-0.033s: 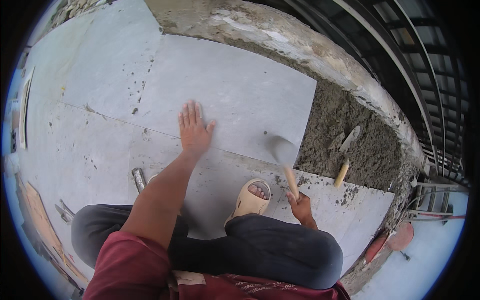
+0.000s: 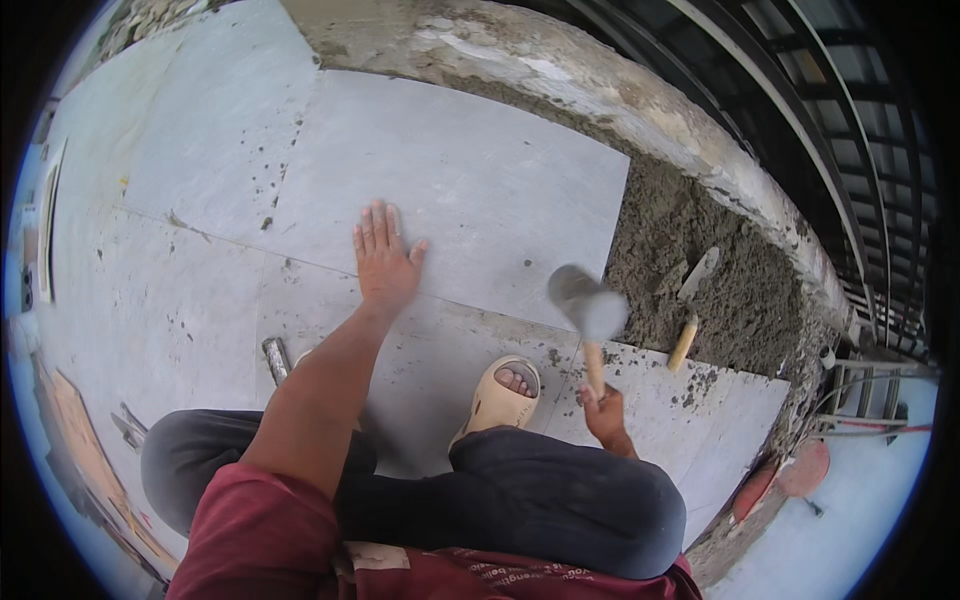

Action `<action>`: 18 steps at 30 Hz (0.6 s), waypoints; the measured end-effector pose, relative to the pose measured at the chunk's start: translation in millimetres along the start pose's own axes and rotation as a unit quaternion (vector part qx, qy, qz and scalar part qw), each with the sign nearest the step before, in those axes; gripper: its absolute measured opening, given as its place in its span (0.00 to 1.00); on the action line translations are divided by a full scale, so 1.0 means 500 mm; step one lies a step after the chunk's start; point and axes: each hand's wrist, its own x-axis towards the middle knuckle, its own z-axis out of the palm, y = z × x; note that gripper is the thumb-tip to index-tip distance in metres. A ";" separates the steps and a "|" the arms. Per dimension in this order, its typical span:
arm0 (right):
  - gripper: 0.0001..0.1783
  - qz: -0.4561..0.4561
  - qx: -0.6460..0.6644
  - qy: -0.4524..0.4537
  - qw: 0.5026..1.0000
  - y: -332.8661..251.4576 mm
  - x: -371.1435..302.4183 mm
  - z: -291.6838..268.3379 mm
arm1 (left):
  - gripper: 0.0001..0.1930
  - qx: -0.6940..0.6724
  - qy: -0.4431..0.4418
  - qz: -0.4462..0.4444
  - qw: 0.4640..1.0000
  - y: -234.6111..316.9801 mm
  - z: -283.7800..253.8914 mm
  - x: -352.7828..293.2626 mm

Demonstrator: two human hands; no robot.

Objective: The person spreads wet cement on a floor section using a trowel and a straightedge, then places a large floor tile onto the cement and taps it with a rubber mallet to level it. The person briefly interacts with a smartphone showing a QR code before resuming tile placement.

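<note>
Flat on a large grey floor tile (image 2: 460, 190) lies my left hand (image 2: 386, 262), its fingers stretched out near the tile's lower edge. My right hand (image 2: 604, 415) is wrapped round the wooden handle of a mallet (image 2: 592, 312). The mallet's head, grey and pale and a little blurred, shows over the tile's near right corner; whether it touches the tile I cannot tell. To the right, a trowel (image 2: 700, 273) with a wooden handle rests on a bed of wet mortar (image 2: 735, 310).
A rough concrete kerb (image 2: 640, 95) curves behind the mortar, beside a dark metal frame (image 2: 800, 120). My sandalled foot (image 2: 505, 390) stands on neighbouring tiles spotted with mortar. A metal tool (image 2: 276, 358) lies left of my feet. Red discs (image 2: 802, 470) sit at lower right.
The mallet's head has swung to the right and appears higher, its handle now more upright. My left hand stays flat on the tile.
</note>
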 end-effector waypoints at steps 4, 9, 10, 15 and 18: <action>0.32 -0.080 0.266 0.025 0.960 -0.241 0.042 -0.088 | 0.40 0.027 0.019 -0.011 0.999 -0.036 -0.006 -0.010; 0.31 -0.296 0.228 0.181 0.910 -0.131 0.100 0.023 | 0.40 0.007 0.014 0.004 1.000 0.007 -0.002 0.013; 0.30 -0.277 0.168 0.167 0.931 -0.109 0.118 0.032 | 0.40 -0.010 0.019 0.006 1.000 0.012 0.000 0.013; 0.25 -0.117 0.112 0.040 0.986 -0.326 0.205 -0.053 | 0.47 0.021 -0.063 -0.042 0.997 -0.030 -0.035 -0.010; 0.27 -0.192 0.334 0.020 0.923 -0.473 0.219 -0.115 | 0.54 0.057 -0.099 -0.108 0.988 -0.036 -0.082 -0.028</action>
